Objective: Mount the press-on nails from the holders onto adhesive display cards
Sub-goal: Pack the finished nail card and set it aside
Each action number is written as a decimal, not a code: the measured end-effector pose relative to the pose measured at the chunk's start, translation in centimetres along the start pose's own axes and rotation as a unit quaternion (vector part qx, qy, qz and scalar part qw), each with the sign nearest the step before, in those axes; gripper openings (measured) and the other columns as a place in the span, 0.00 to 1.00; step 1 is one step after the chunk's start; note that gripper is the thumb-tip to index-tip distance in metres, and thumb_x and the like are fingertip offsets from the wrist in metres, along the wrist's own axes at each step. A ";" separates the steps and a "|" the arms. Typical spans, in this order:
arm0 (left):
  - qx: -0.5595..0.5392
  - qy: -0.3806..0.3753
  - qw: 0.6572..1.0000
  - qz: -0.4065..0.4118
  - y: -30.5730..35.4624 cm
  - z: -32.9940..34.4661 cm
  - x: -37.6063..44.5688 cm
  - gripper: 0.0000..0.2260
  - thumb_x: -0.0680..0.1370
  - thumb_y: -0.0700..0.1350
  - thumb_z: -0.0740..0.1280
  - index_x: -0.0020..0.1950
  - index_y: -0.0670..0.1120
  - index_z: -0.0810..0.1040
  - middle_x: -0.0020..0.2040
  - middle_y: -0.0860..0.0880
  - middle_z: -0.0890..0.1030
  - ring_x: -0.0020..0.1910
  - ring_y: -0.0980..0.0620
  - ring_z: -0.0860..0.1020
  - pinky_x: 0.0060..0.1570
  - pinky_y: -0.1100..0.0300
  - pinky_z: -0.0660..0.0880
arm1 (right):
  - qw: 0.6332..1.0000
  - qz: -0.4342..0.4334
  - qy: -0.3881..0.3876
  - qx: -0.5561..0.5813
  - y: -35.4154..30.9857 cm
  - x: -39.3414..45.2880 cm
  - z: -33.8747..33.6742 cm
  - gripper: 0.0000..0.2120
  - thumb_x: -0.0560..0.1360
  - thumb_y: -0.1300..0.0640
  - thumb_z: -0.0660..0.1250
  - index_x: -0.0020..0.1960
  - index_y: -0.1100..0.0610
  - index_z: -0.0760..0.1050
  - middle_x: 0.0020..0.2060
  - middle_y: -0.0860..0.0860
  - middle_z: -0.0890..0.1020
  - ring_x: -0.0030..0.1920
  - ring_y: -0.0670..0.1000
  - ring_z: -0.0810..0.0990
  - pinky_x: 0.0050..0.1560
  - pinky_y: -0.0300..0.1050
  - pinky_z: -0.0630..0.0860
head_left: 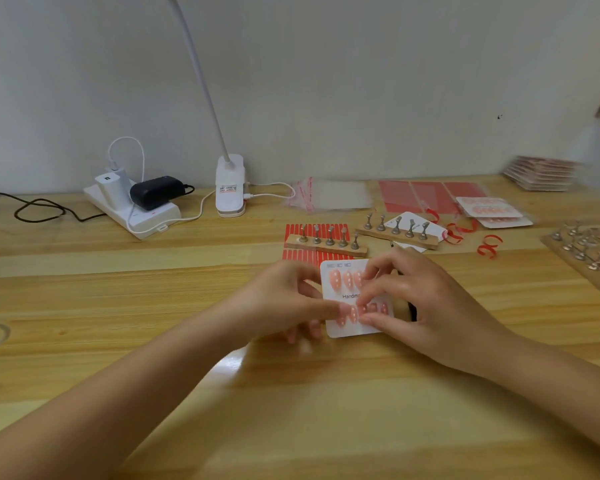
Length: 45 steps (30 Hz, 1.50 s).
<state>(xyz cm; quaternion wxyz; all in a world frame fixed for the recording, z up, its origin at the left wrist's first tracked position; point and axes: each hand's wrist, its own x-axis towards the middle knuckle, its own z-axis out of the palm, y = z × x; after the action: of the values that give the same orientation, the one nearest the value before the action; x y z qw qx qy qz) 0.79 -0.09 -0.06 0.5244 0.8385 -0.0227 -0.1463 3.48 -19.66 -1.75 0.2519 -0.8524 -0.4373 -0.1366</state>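
Observation:
A white display card [333, 327] lies on the wooden table in front of me, with two rows of pink press-on nails [336, 279] stuck to it. My left hand [284, 303] holds the card's left edge, thumb on the lower row. My right hand [416, 299] covers the card's right side, its thumb and fingertips pressing on nails in both rows. Behind the card stand two wooden strips with bare metal nail holders, the near holder strip [326, 244] and the far holder strip [397, 233].
Red adhesive strip sheets [312, 230] lie under the near strip. Peeled red backing curls [487, 245], clear bags [329, 195], red sheets [430, 195], finished cards [492, 211] and a card stack [541, 174] sit behind. A holder board [586, 251] lies right; lamp base [230, 185] and power strip [132, 209] left.

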 end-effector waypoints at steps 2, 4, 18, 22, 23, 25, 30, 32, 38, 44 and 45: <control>-0.031 -0.001 0.999 -0.016 0.0 -0.1 0.1 0.07 0.72 0.41 0.72 0.49 0.46 0.80 0.32 0.51 0.83 0.25 0.58 0.77 0.21 0.67 0.69 | 1.000 -0.009 0.016 -0.011 0.0 0.1 0.1 0.07 0.68 0.57 0.75 0.45 0.56 0.82 0.47 0.49 0.76 0.47 0.51 0.76 0.50 0.48 0.71; -0.087 0.006 0.996 -0.035 0.1 -0.6 0.1 0.07 0.72 0.40 0.71 0.49 0.44 0.80 0.33 0.50 0.83 0.25 0.59 0.76 0.22 0.67 0.70 | 0.998 -0.020 0.043 -0.030 -0.1 0.3 0.0 0.10 0.69 0.53 0.72 0.47 0.58 0.82 0.46 0.51 0.78 0.46 0.51 0.77 0.47 0.47 0.73; 0.096 0.054 0.986 0.129 -0.9 -6.5 -2.2 0.18 0.66 0.62 0.66 0.50 0.55 0.81 0.45 0.55 0.83 0.42 0.59 0.80 0.38 0.69 0.76 | 0.958 -0.093 0.221 -0.155 -1.0 4.4 0.2 0.04 0.72 0.62 0.69 0.45 0.60 0.82 0.38 0.53 0.83 0.37 0.55 0.80 0.38 0.49 0.74; 0.375 0.031 0.917 0.135 -3.3 -7.8 -3.0 0.22 0.67 0.64 0.62 0.56 0.57 0.79 0.54 0.63 0.77 0.54 0.64 0.75 0.54 0.60 0.73 | 0.974 -0.004 0.227 -0.022 -0.6 3.9 0.7 0.05 0.71 0.61 0.69 0.45 0.60 0.82 0.38 0.52 0.82 0.39 0.52 0.79 0.40 0.46 0.74; 0.389 0.027 0.911 0.132 -3.9 -7.6 -3.0 0.22 0.69 0.63 0.62 0.58 0.56 0.79 0.55 0.63 0.75 0.54 0.65 0.73 0.54 0.59 0.73 | 0.974 0.009 0.228 0.002 -0.6 3.7 0.9 0.05 0.71 0.60 0.69 0.45 0.60 0.82 0.38 0.51 0.81 0.39 0.51 0.79 0.40 0.44 0.73; 0.407 0.061 0.898 0.157 -4.6 -6.8 -2.6 0.18 0.72 0.60 0.64 0.59 0.58 0.78 0.55 0.64 0.74 0.52 0.65 0.73 0.49 0.63 0.73 | 0.972 0.024 0.226 0.050 -0.8 3.4 1.3 0.04 0.73 0.59 0.69 0.45 0.59 0.81 0.38 0.50 0.80 0.39 0.47 0.76 0.41 0.38 0.72; 0.440 0.130 0.845 0.275 -4.1 -4.4 -1.7 0.07 0.73 0.48 0.71 0.49 0.50 0.84 0.42 0.57 0.79 0.38 0.57 0.78 0.32 0.71 0.65 | 0.951 0.111 0.243 0.156 -1.3 2.5 1.5 0.06 0.74 0.60 0.68 0.42 0.50 0.78 0.36 0.44 0.81 0.38 0.45 0.77 0.37 0.35 0.72; 0.426 0.138 0.842 0.300 -3.8 -4.0 -1.3 0.06 0.74 0.49 0.69 0.45 0.49 0.84 0.40 0.56 0.81 0.36 0.57 0.78 0.31 0.66 0.69 | 0.911 0.179 0.279 0.245 -1.4 2.3 1.3 0.07 0.75 0.59 0.66 0.41 0.48 0.78 0.36 0.42 0.83 0.38 0.42 0.79 0.35 0.32 0.74; 0.023 0.125 0.984 0.129 -1.8 -3.4 -0.4 0.13 0.76 0.51 0.62 0.43 0.43 0.79 0.41 0.53 0.85 0.42 0.60 0.82 0.40 0.69 0.75 | 0.691 0.307 0.138 0.640 -0.2 2.4 0.2 0.11 0.67 0.54 0.66 0.48 0.55 0.79 0.38 0.50 0.83 0.30 0.45 0.76 0.28 0.33 0.75; -0.123 0.081 0.987 0.071 -0.5 -2.5 -0.2 0.14 0.78 0.51 0.59 0.53 0.43 0.78 0.41 0.49 0.85 0.40 0.52 0.84 0.43 0.57 0.79 | 0.751 0.284 -0.002 0.596 -0.4 2.5 0.3 0.13 0.66 0.54 0.68 0.47 0.59 0.81 0.42 0.56 0.84 0.35 0.48 0.81 0.30 0.35 0.77; -0.143 0.070 0.985 0.069 -0.5 -2.5 -0.2 0.15 0.76 0.53 0.60 0.52 0.45 0.79 0.42 0.48 0.85 0.40 0.52 0.83 0.42 0.58 0.80 | 0.757 0.292 0.015 0.585 -0.3 2.6 0.5 0.14 0.66 0.54 0.68 0.48 0.59 0.81 0.43 0.56 0.85 0.35 0.48 0.81 0.31 0.36 0.77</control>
<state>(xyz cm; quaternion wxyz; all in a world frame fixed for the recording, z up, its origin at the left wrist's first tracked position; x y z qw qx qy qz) 1.23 2.33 0.59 0.6483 0.7592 -0.0221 -0.0527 4.74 -17.50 -0.91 0.7357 -0.6231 -0.1584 0.2132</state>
